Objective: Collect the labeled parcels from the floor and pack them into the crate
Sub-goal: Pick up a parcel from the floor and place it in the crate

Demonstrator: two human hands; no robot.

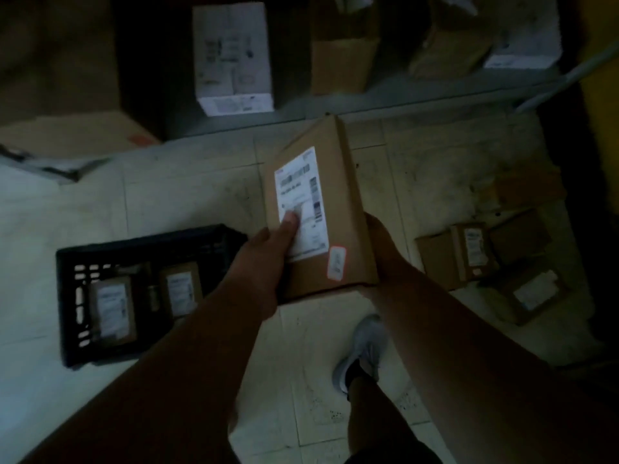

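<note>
Floor tiles (187,202), pale and scuffed, fill most of the dim view. Shelving (368,102) runs across the top, carrying a white printed carton (232,58) and several brown cartons (341,61). A large flattened cardboard box (73,135) lies at the upper left. On the floor to the left sits the black plastic crate (67,296), with two labeled parcels (114,308) lying flat inside it, labels up. To the right, a cluster of brown parcels on the floor (469,256) rests near a dark wall, at least two showing white labels.

Held above the floor between both hands is a brown cardboard parcel (338,209), tilted, its white shipping label (301,202) facing up and a small orange-edged sticker (336,264) beside the label's lower corner. The left hand (264,262) grips the parcel's near left edge, thumb pressed onto the label, fingers curled underneath and hidden. The right hand (378,239) holds the right edge from below; how its fingers lie cannot be told. A grey shoe (361,353) stands on the tiles beneath.
</note>
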